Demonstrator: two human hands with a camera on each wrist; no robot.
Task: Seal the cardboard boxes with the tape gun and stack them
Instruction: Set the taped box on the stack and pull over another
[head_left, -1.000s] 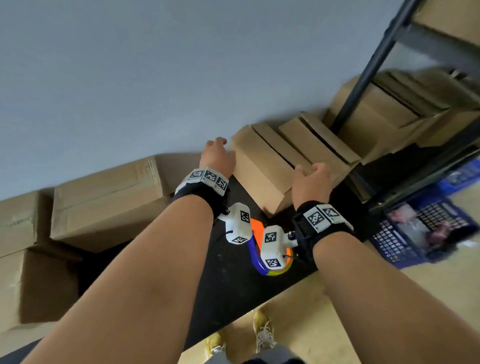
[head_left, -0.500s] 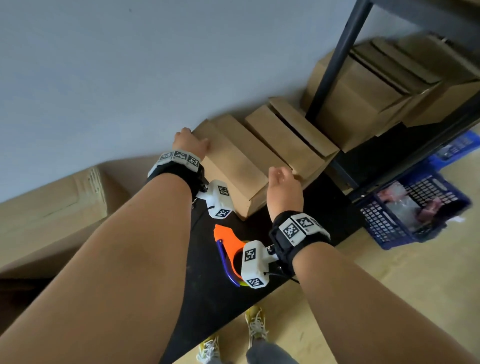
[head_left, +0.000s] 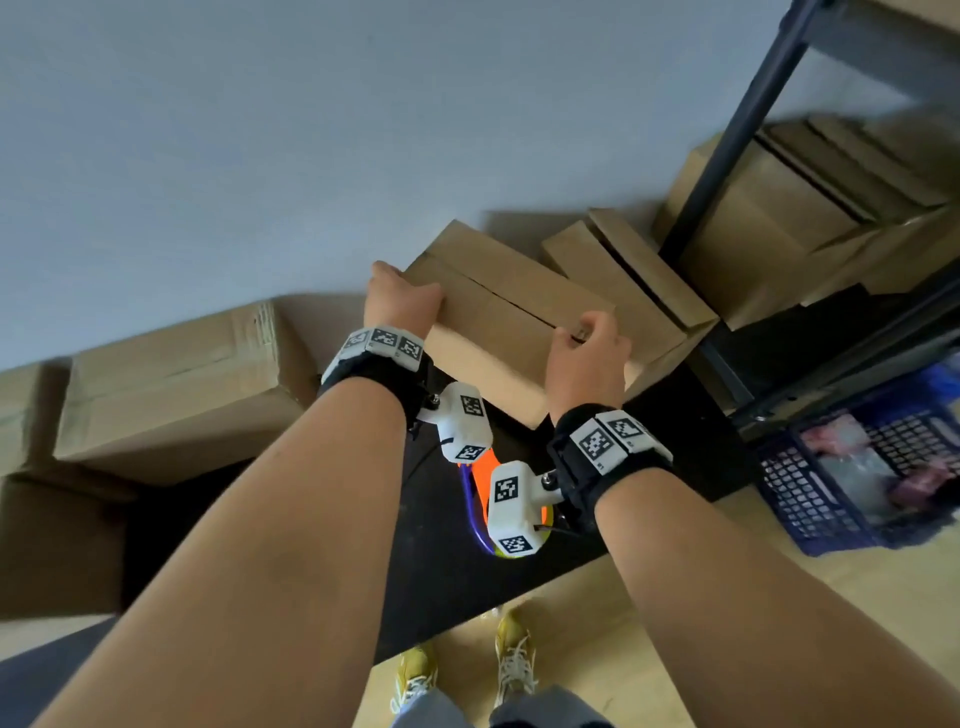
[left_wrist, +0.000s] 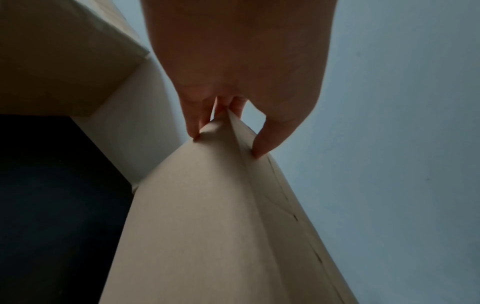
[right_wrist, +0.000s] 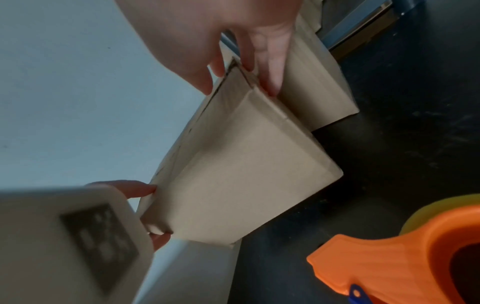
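A plain brown cardboard box (head_left: 498, 317) — top flaps meeting at an untaped seam — is gripped at opposite ends, left hand (head_left: 400, 301) and right hand (head_left: 587, 358) fingers curled over its edges.

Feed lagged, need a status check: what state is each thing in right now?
Held box: unsealed, flap seam open, gripped at both ends.
Left hand: grips the box's far corner.
Right hand: grips the near end.
Tape gun: idle on the black table.
Neighbouring box: flaps untaped.
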